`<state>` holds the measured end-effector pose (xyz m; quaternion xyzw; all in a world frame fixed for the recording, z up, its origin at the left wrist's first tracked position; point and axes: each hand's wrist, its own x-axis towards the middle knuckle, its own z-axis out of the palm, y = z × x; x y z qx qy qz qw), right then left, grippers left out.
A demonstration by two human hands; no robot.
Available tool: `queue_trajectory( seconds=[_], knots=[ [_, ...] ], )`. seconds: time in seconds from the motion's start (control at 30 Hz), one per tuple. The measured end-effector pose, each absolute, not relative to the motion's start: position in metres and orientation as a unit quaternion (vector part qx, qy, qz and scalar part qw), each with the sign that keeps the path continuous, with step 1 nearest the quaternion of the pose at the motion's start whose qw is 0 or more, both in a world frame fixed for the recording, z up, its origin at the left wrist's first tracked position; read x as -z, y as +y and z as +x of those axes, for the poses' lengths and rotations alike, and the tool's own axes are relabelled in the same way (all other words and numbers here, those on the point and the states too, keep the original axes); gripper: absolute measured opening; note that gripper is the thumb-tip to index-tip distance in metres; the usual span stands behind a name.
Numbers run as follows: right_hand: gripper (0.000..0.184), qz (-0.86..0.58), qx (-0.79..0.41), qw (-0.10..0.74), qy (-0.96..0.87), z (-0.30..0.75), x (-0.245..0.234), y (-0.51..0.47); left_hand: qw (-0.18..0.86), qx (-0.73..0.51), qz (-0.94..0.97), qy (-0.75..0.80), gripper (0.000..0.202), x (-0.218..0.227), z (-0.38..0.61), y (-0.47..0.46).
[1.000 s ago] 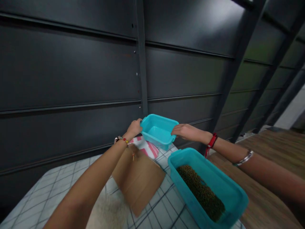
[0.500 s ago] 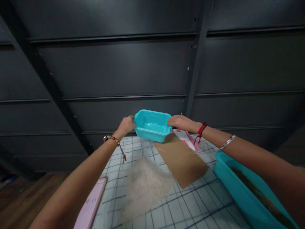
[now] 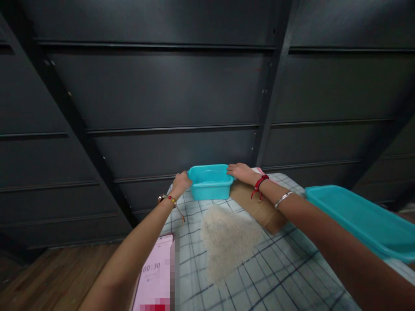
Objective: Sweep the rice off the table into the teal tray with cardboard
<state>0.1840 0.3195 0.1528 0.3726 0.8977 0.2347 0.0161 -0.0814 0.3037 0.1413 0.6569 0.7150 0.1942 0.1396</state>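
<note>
A small turquoise plastic tub stands at the far end of the checked cloth, its inside showing no contents. My left hand is closed on the tub's left end. At the opposite end, my right hand has its fingers curled over the rim. Nearer to me lies a flat, pale, grainy heap, spread in a rough triangle; its grains are too small to name. Brown cardboard lies flat beside the tub, partly under my right forearm.
A phone showing 00:30 lies near my left forearm. To the right is a larger turquoise container. The checked cloth covers the table. Dark metal panels rise behind it, and wooden floor shows at lower left.
Both hands have lowered the tub from a tilted position above the cloth to a level one at the far end. The camera view has shifted, showing more of the phone and larger container.
</note>
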Motion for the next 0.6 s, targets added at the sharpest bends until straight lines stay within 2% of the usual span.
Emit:
queue_trajectory(
  seconds=[0.33,0.5,0.6],
  knots=[
    [0.017,0.378,-0.267,0.022,0.886,0.182,-0.154,0.305,0.301,-0.276,0.605,0.683,0.033,-0.142,-0.089,0.303],
    [0.019,0.353,-0.287,-0.005,0.891,0.19,-0.174,0.296,0.325,-0.299,0.579,0.686,0.03,-0.175,-0.088,0.291],
    [0.02,0.332,-0.298,-0.023,0.895,0.199,-0.188,0.289,0.304,-0.308,0.57,0.698,0.02,-0.201,-0.084,0.281]
  ],
)
